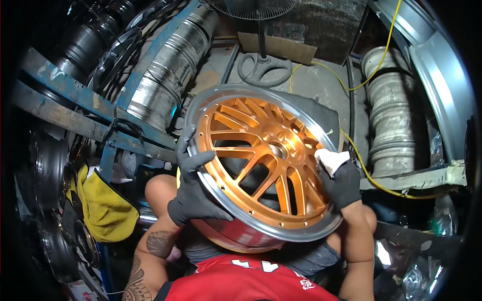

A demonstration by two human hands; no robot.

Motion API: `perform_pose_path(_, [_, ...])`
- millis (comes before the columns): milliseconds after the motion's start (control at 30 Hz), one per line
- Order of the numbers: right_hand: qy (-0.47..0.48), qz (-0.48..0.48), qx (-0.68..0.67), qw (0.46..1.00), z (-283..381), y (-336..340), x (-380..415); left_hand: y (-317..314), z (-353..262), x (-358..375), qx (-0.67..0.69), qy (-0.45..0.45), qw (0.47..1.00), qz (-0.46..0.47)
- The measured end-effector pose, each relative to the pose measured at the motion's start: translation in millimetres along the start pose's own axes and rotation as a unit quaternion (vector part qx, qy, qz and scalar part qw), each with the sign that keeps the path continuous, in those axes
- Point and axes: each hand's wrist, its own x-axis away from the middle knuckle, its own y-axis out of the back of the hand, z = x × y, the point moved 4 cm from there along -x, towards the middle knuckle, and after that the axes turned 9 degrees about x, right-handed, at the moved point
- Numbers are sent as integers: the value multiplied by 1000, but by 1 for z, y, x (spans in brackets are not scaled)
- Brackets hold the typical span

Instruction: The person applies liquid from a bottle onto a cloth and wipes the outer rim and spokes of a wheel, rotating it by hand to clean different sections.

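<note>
A wheel rim with copper-coloured spokes [275,145] and a polished metal lip is tilted above my lap. My left hand [193,183], in a dark glove, grips the rim's left edge, thumb on the inner side and fingers along the outer lip. On the right side of the rim, my right hand [341,180], also gloved, is closed on a white cloth [331,160] near the spokes. Part of the right hand's fingers is hidden behind the cloth.
Metal rims stand stacked behind a blue frame [75,93] at left, and more rims [392,110] at right. A yellow towel [106,205] hangs at left. A fan [258,7] stands ahead, and a yellow cable [374,183] runs along the right.
</note>
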Motion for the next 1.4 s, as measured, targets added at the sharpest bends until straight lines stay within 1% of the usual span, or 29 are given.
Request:
perform_pose_path(67, [13,-62,-18,998,19,8,-6,9,4,-5,-14,-18,1000,19])
perform_pose_path(100, [41,-80,-27,996,23,7,-3,10,5,-6,-21,-25,999,31])
perform_pose_path(133, [40,-65,-63,995,29,6,-1,11,10,-6,-8,-25,999,24])
perform_pose_path(200, [82,-84,-99,988,46,7,-4,12,19,-7,15,-25,1000,11])
perform_pose_path(233, [83,-69,-129,986,54,8,-5,13,23,-12,10,-60,998,14])
perform_pose_path(267, [87,-58,-136,985,57,9,-3,13,24,-11,30,-69,997,13])
perform_pose_path(300, [95,-44,-146,984,60,9,-2,13,26,-7,39,-49,998,29])
perform_pose_path(367, [103,-10,-167,980,61,4,-6,14,20,-17,23,-101,994,20])
perform_pose_path(400, [105,-10,-160,981,60,5,-9,16,22,-13,30,-74,996,49])
perform_pose_path(467, [104,-11,-145,984,56,11,-7,18,30,-6,39,-59,996,52])
perform_pose_path(500, [91,8,-174,981,51,10,-7,20,35,-5,47,-57,996,51])
perform_pose_path(533, [103,9,-151,983,51,16,-7,21,39,-4,54,-55,996,49])
perform_pose_path(567, [104,-9,-147,984,48,19,-7,23,46,-3,69,-36,996,49])
perform_pose_path(633, [100,-32,-131,986,45,27,-3,28,52,-2,84,-53,995,17])
perform_pose_path(667, [94,-36,-145,984,42,28,-1,33,55,-5,83,-50,995,6])
perform_pose_path(767, [101,-40,-151,983,41,34,-3,45,75,-16,66,-4,997,-30])
perform_pose_path(867, [119,-14,-167,979,38,35,-5,56,96,-21,53,54,996,-38])
perform_pose_path(900, [111,-5,-145,983,35,29,-3,57,101,-20,51,69,996,-37])
perform_pose_path(967, [116,16,-144,983,32,25,-3,61,109,-21,46,91,994,-35])
perform_pose_path(1033, [119,34,-125,984,31,22,1,63,115,-21,43,107,993,-32])
perform_pose_path(1133, [124,38,-136,982,27,11,5,65,120,-21,42,125,991,-31])
perform_pose_path(1233, [120,89,-135,980,29,12,1,66,123,-23,41,134,990,-29])
perform_pose_path(1333, [112,82,-128,982,44,14,-5,70,127,-29,41,137,989,-28])
perform_pose_path(1367, [85,83,-131,984,55,17,-12,70,128,-35,41,137,989,-27])
perform_pose_path(1400, [102,10,-151,983,62,16,-13,69,130,-42,40,134,990,-25])
